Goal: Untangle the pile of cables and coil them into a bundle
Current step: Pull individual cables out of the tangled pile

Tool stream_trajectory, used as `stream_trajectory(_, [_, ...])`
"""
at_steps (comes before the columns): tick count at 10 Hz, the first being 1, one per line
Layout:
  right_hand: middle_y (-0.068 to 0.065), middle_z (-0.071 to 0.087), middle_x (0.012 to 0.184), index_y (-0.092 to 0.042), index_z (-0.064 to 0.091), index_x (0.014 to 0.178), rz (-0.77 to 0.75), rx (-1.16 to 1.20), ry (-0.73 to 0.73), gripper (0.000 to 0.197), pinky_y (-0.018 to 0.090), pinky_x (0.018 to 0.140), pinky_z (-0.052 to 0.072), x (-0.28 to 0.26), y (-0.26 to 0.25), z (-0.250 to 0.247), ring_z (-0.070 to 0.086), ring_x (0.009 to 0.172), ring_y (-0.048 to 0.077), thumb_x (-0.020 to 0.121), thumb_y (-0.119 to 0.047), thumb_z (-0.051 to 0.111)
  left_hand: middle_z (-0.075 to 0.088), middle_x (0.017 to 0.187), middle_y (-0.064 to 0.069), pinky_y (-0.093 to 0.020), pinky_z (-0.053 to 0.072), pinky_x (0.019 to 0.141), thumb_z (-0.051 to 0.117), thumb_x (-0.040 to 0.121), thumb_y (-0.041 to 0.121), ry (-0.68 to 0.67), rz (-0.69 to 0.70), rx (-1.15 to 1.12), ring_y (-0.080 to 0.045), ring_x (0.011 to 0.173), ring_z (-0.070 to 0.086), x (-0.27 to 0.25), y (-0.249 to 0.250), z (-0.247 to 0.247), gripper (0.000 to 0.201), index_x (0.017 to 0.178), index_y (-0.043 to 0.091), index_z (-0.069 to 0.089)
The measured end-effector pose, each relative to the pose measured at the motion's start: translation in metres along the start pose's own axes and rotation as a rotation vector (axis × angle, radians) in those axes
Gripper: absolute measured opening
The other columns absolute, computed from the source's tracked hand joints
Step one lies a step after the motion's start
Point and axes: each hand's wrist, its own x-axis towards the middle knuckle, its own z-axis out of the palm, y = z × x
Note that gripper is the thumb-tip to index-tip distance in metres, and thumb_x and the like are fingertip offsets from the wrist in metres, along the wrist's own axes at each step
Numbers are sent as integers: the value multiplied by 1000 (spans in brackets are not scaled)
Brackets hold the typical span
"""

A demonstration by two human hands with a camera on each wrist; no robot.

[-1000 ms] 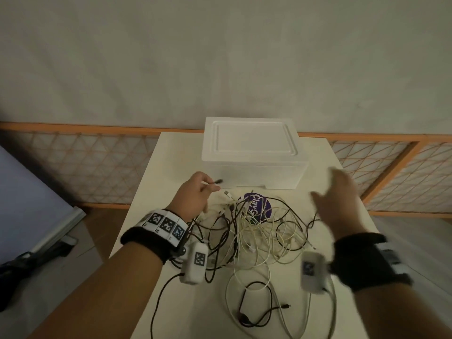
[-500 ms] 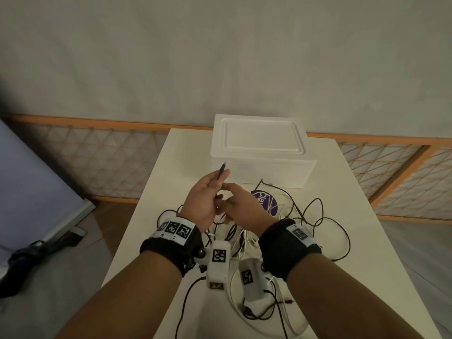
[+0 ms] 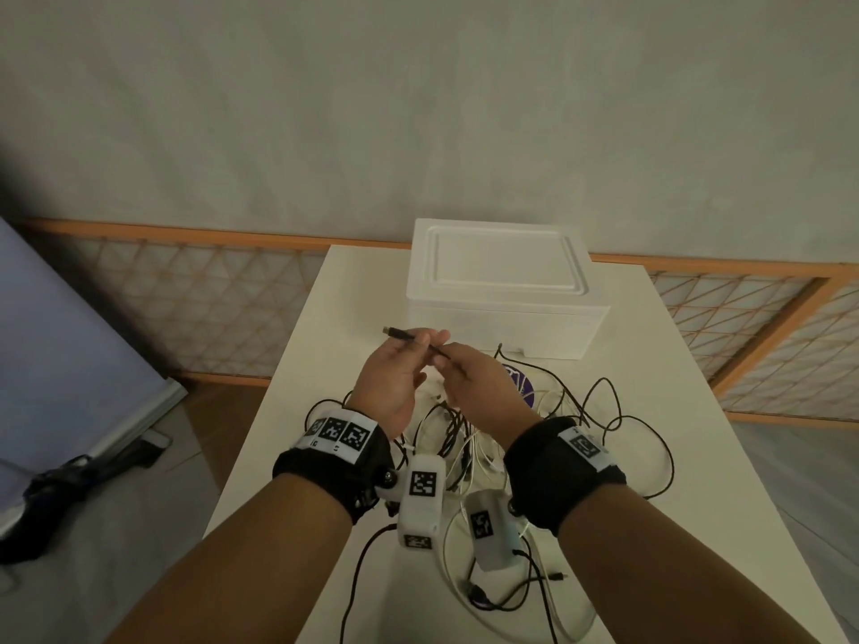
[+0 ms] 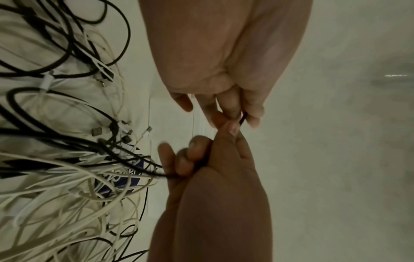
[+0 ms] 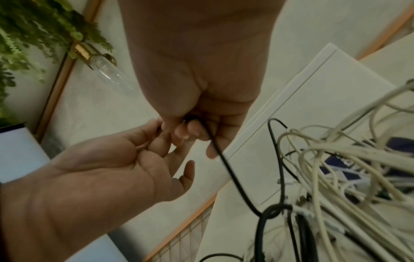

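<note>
A tangled pile of black and white cables (image 3: 465, 439) lies on the white table (image 3: 660, 374), also seen in the wrist views (image 4: 67, 159) (image 5: 336, 177). My left hand (image 3: 420, 341) is raised above the pile and pinches one black cable (image 3: 399, 333) just behind its plug, which points left. My right hand (image 3: 446, 360) meets it fingertip to fingertip and holds the same black cable (image 5: 224, 164) a little further along. From there the cable runs down into the pile. The left wrist view shows my left fingers (image 4: 251, 113) pinching it and my right hand (image 4: 201, 150) curled round it.
A closed white foam box (image 3: 502, 271) stands on the table just behind the hands. A purple round label (image 3: 523, 388) lies under the cables. More loops trail toward the near table edge (image 3: 488, 606). An orange lattice rail (image 3: 186, 295) and the wall stand behind.
My right hand swung in from the right and took hold of the black cable beside my left hand. The left hand lifted the cable end, and the plug now points left.
</note>
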Motion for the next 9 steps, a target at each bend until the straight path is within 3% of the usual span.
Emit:
stream_trajectory(1, [-24, 47, 64, -17, 66, 111, -53, -113, -28, 24, 8, 61, 32, 2, 0, -5, 45, 59, -11, 98, -25, 48, 73, 90, 7, -29, 40, 89, 42, 100, 19, -50, -3, -64, -7, 94, 64, -2, 0, 2, 24, 92, 17, 65])
stream_trajectory(2, [-16, 57, 67, -22, 68, 104, -62, -295, -132, 25, 19, 65, 39, 3, -1, -18, 50, 63, -4, 97, -35, 48, 59, 60, 3, -31, 46, 88, 40, 102, 15, 77, 10, -212, -15, 83, 66, 2, 1, -3, 25, 89, 10, 60])
stream_trajectory(3, [-8, 70, 105, -31, 66, 115, -6, -496, -180, 32, 29, 85, 48, 1, 3, -47, 61, 96, 11, 95, -47, 47, 45, 51, 2, -34, 54, 81, 45, 100, 13, 296, 12, -348, -14, 58, 56, 11, 3, -26, 18, 88, 8, 58])
stream_trajectory(4, [-6, 69, 108, -33, 66, 115, 26, -716, -204, 33, 31, 87, 49, -6, 8, -81, 62, 98, 15, 94, -49, 46, 40, 57, 1, -27, 54, 63, 43, 99, 10, 454, 14, -333, -9, 49, 44, 19, 3, -70, 16, 90, 8, 56])
stream_trajectory(5, [-8, 69, 111, -37, 66, 112, 82, -837, -129, 35, 32, 86, 49, -22, 18, -116, 62, 103, 16, 91, -56, 47, 44, 72, -1, -22, 47, 55, 39, 99, 11, 562, -16, -241, -10, 58, 47, 16, -1, -119, 15, 90, 13, 51])
stream_trajectory(6, [-6, 69, 110, -33, 70, 107, 262, -837, -64, 38, 32, 84, 47, -47, 40, -150, 61, 104, 18, 86, -59, 51, 45, 77, -1, -22, 43, 57, 37, 101, 14, 692, -41, -178, -12, 64, 46, 6, -7, -153, 12, 106, 13, 48])
stream_trajectory(7, [-4, 70, 108, -29, 72, 103, 398, -796, 3, 41, 33, 81, 46, -78, 62, -176, 62, 101, 20, 82, -61, 54, 47, 79, -2, -24, 45, 61, 42, 100, 16, 737, -48, -250, -15, 68, 51, -4, -24, -175, 42, 137, -2, 39])
stream_trajectory(8, [0, 71, 98, -27, 74, 93, 508, -762, 90, 44, 35, 76, 47, -105, 76, -195, 62, 93, 23, 77, -64, 57, 57, 90, -4, -25, 45, 72, 46, 97, 13, 737, -164, -362, -22, 97, 60, -15, -27, -165, 44, 136, -6, 38])
stream_trajectory(9, [-1, 68, 74, -35, 66, 68, 556, -724, 194, 52, 37, 71, 47, -132, 101, -223, 60, 72, 21, 67, -83, 45, 56, 117, -10, -20, 34, 72, 53, 94, 4, 819, -224, -213, -16, 85, 46, -37, -17, -163, 46, 135, -7, 37])
